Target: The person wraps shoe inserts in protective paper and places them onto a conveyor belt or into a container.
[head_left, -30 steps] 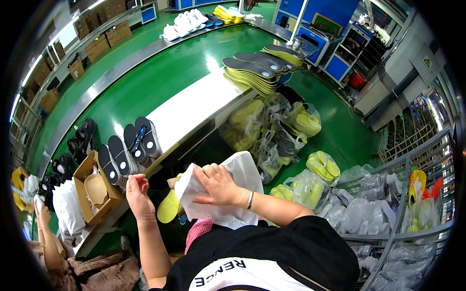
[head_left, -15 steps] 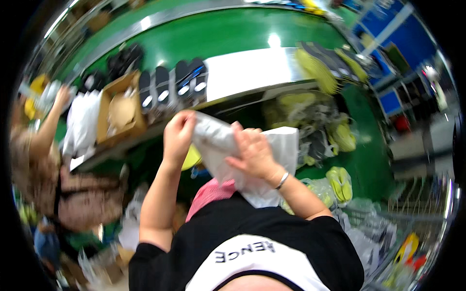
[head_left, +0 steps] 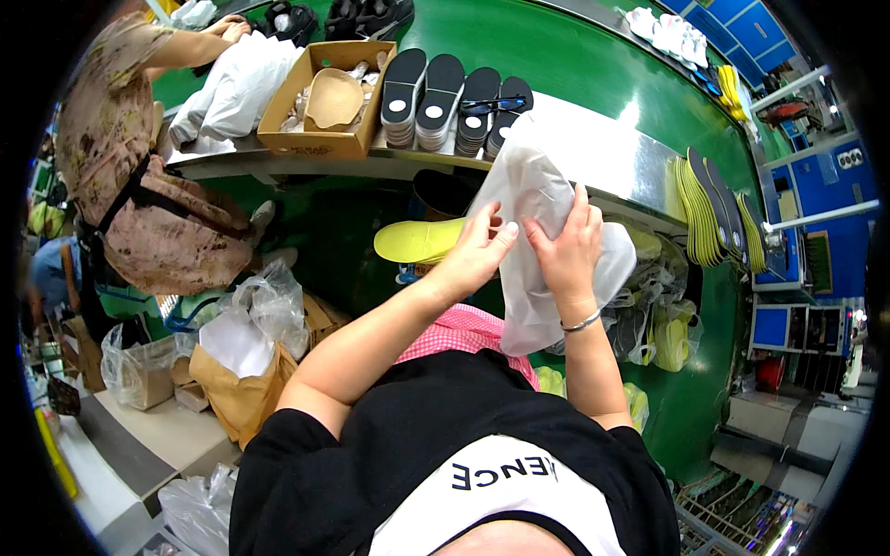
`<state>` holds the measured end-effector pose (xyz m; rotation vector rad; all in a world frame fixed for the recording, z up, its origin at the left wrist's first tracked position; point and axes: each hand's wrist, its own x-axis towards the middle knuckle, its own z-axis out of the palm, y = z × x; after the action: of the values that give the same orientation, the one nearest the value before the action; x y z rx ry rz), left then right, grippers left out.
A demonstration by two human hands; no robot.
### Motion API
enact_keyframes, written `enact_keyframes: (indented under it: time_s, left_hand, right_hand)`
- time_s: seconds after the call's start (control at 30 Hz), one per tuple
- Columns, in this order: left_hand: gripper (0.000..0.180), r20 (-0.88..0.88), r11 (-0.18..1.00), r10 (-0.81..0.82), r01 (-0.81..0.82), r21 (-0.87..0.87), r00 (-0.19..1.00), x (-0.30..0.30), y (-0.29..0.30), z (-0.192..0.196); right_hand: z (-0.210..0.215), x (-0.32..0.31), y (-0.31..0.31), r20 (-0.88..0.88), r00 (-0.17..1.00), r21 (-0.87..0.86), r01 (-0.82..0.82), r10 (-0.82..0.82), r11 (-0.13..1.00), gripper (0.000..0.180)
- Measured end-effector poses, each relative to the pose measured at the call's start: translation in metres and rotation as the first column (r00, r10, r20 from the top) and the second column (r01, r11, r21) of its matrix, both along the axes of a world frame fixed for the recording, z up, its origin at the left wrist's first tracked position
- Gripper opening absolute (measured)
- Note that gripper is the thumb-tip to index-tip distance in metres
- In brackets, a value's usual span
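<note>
I hold a large white plastic bag (head_left: 542, 190) upright in front of me with both hands. My left hand (head_left: 473, 255) pinches its lower left edge. My right hand (head_left: 567, 250) lies flat on its front, a bracelet on the wrist. A yellow-green insole (head_left: 422, 241) pokes out to the left from behind the bag; whether a hand holds it is hidden. Beyond the bag is the work counter (head_left: 612, 157) with rows of black shoe soles (head_left: 440, 88).
A cardboard box (head_left: 324, 102) with a tan insole stands on the counter at left. A co-worker (head_left: 139, 185) in a patterned top works there over white bags. A stack of yellow and black insoles (head_left: 718, 213) lies at right. Bags and a paper sack (head_left: 241, 371) sit by my left side.
The view has swung left and down. My two hands have come closer together on the bag, which now stands higher. The yellow insole shows at the bag's left.
</note>
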<state>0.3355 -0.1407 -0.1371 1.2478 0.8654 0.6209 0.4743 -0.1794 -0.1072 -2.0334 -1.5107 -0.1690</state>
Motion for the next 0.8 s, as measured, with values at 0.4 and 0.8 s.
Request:
enact_keyframes:
  time_s: [0.4, 0.8]
  left_hand:
    - [0.057, 0.435, 0.928, 0.121, 0.054, -0.368, 0.892, -0.036, 0.014, 0.009]
    - [0.039, -0.033, 0.291, 0.354, -0.076, 0.954, 0.935, -0.041, 0.024, 0.038]
  right_hand:
    - [0.016, -0.027, -0.026, -0.934, 0.028, 0.344, -0.190, 0.356, 0.919, 0.054]
    - [0.004, -0.019, -0.028, -0.893, 0.331, 0.169, -0.380, 0.304, 0.909, 0.058]
